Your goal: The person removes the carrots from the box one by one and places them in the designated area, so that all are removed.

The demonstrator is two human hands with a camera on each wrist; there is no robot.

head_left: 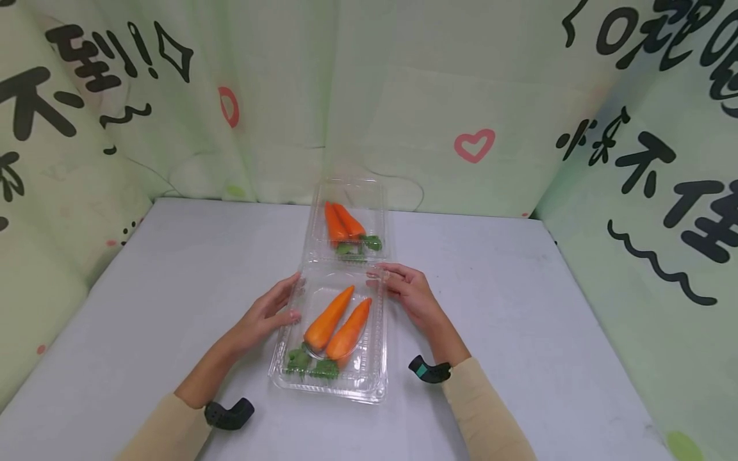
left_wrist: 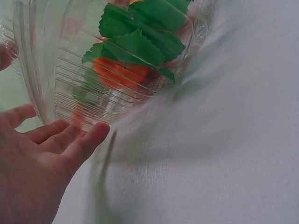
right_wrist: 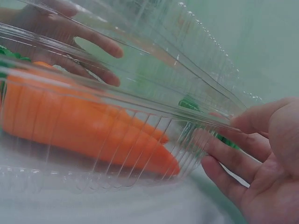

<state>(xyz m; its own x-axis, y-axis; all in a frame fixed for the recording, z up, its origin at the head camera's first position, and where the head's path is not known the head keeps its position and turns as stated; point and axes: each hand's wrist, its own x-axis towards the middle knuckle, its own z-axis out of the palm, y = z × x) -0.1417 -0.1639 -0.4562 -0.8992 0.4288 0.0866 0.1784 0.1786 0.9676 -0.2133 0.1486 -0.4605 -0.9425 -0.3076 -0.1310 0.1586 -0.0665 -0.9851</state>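
Observation:
A clear plastic clamshell container (head_left: 377, 358) lies on the table with two orange carrots (head_left: 329, 318) in it, their green leaves (head_left: 298, 360) toward the near end. Along its left side is my left hand (head_left: 275, 304), fingers straight and touching the plastic; the left wrist view shows the fingertips (left_wrist: 100, 131) at its ribbed wall. My right hand (head_left: 409, 291) pinches the far right corner, thumb on the rim and fingers (right_wrist: 226, 156) lower at the wall. From the right wrist, the lid (right_wrist: 154, 60) slants up above the carrots.
Behind stands more clear packaging (head_left: 377, 192) with two further carrots (head_left: 341, 223) seen in it, leaves facing me. The white table (head_left: 490, 275) ends at a pale green curtain (head_left: 403, 109) with black lettering on its sides.

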